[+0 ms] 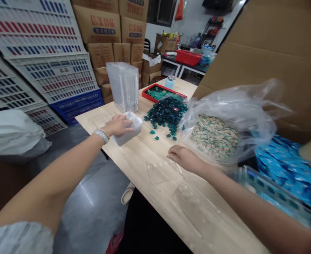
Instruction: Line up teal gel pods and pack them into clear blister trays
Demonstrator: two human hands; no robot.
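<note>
1. Standing at far left: white crates (55, 76) above a blue crate (78, 106).
2. Left hand (119, 126): laid over a low plastic stack (129, 138) on the table (134, 160), fingers extended; cannot tell whether it grips.
3. Tall plastic stack (123, 88): upright, just behind the low one.
4. Green pieces (167, 112): loose heap before a red tray (149, 99).
5. Right hand (183, 157): fingers curled, near the heap; cannot tell whether anything is held.
6. Clear bag (232, 102): contains small packets (215, 137); blue packets (290, 169) lie further right.
</note>
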